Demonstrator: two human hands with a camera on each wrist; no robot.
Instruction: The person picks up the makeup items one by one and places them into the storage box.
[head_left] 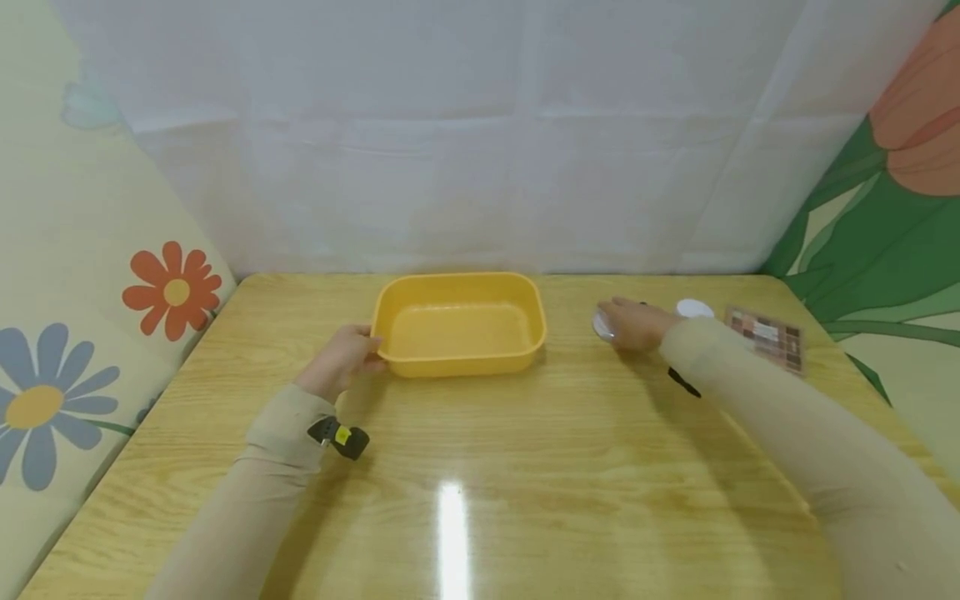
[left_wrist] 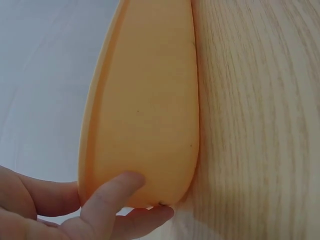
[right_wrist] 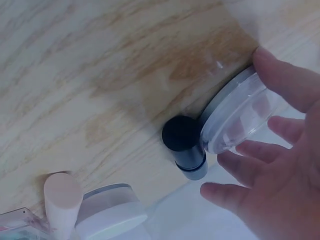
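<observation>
A yellow plastic basin (head_left: 457, 367) sits on the wooden table, with nothing in it. My left hand (head_left: 341, 360) grips its left end. In the left wrist view, the thumb is at the rim and fingers press the basin's outer wall (left_wrist: 145, 100). On the right, my right hand (head_left: 637, 325) holds a small round case with a clear lid (right_wrist: 240, 117), thumb on one edge and fingertips at the opposite one. Close beside that case stands a black-capped cylinder (right_wrist: 182, 135), apart from the fingers.
Right of my right hand lie a white round container (head_left: 694, 308) and a makeup palette (head_left: 772, 337). A pale pink cylinder (right_wrist: 62, 197) stands between them in the right wrist view. White cloth (head_left: 420, 167) hangs along the table's back edge.
</observation>
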